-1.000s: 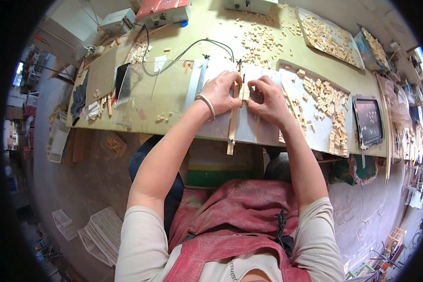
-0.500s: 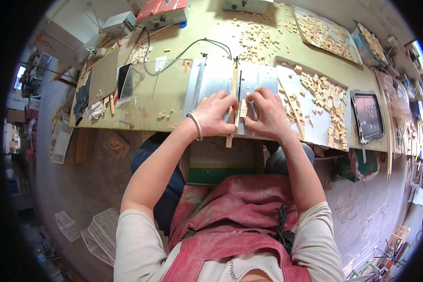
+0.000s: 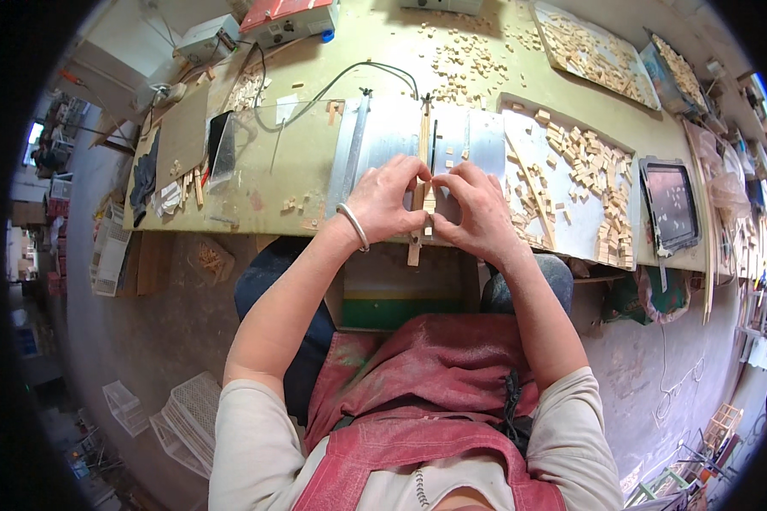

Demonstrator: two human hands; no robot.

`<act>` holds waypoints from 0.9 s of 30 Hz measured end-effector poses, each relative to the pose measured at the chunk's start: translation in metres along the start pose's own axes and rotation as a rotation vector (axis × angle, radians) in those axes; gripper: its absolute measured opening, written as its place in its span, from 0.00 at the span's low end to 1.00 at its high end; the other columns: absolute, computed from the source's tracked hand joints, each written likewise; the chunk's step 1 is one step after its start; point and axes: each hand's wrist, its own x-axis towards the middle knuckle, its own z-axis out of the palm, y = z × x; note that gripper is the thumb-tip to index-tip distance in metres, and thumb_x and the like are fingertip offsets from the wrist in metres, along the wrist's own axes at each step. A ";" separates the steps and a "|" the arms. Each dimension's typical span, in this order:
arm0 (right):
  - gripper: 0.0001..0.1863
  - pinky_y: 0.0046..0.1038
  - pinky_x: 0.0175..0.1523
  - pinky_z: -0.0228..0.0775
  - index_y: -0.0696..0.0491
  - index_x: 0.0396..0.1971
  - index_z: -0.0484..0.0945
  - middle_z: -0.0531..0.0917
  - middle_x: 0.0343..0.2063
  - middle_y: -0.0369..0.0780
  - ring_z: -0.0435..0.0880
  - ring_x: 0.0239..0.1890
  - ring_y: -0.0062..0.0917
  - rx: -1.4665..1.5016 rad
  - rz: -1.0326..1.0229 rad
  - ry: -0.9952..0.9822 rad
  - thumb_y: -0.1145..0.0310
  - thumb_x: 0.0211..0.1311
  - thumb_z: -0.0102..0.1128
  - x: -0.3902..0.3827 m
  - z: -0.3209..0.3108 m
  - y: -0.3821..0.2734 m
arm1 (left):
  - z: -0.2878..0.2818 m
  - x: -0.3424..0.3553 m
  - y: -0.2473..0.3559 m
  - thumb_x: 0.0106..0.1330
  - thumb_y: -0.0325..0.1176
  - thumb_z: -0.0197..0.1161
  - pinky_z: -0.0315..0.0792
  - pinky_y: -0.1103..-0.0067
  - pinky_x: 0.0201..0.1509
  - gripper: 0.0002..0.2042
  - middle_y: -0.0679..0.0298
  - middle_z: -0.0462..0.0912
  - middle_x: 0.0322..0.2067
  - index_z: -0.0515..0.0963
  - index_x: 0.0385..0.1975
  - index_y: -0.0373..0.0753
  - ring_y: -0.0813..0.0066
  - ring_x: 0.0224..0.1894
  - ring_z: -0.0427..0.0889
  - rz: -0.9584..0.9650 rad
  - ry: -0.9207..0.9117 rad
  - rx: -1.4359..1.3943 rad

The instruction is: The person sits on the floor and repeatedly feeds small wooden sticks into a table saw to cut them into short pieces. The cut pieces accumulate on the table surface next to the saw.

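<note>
Both of my hands meet at the front of a metal plate (image 3: 386, 140) on the workbench. My left hand (image 3: 389, 200), with a bangle at the wrist, curls thumb and fingers against a short row of small wooden blocks (image 3: 429, 201). From the other side my right hand (image 3: 475, 211) pinches the same row, thumb near the front end and fingertips at the back. A long wooden strip (image 3: 425, 140) lies along the plate beside the blocks, its front end (image 3: 413, 255) jutting past the bench edge. A narrow dark slot (image 3: 435, 145) runs just right of the strip.
A shallow tray (image 3: 573, 248) of loose blocks stands at right, beside a black-framed panel (image 3: 669, 204). Farther back are scattered blocks (image 3: 464, 68) and another loaded board (image 3: 601, 55). A clear sheet (image 3: 268, 175) lies left; a black cable (image 3: 341, 85) loops behind.
My right hand has moved left toward my left hand. The small blocks, earlier apart from the strip, now sit in a row against it between my fingers.
</note>
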 end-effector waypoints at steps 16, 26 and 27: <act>0.16 0.36 0.54 0.70 0.56 0.47 0.87 0.83 0.41 0.41 0.83 0.45 0.34 0.143 0.207 0.281 0.68 0.60 0.73 -0.022 -0.006 0.015 | 0.002 0.014 0.000 0.51 0.35 0.73 0.81 0.63 0.52 0.20 0.54 0.84 0.43 0.80 0.44 0.38 0.53 0.44 0.87 -0.076 0.040 -0.020; 0.15 0.35 0.52 0.70 0.55 0.46 0.88 0.83 0.39 0.41 0.82 0.42 0.32 0.216 0.299 0.280 0.69 0.59 0.73 -0.023 -0.003 0.015 | 0.004 0.020 -0.008 0.50 0.36 0.75 0.82 0.66 0.51 0.20 0.57 0.84 0.42 0.80 0.44 0.38 0.60 0.43 0.88 -0.053 0.098 -0.039; 0.13 0.35 0.51 0.70 0.54 0.45 0.89 0.83 0.38 0.40 0.83 0.42 0.32 0.179 0.236 0.293 0.70 0.59 0.73 -0.023 -0.002 0.015 | 0.004 0.021 -0.009 0.50 0.36 0.75 0.82 0.66 0.51 0.20 0.57 0.84 0.41 0.80 0.44 0.38 0.60 0.43 0.88 -0.043 0.103 -0.045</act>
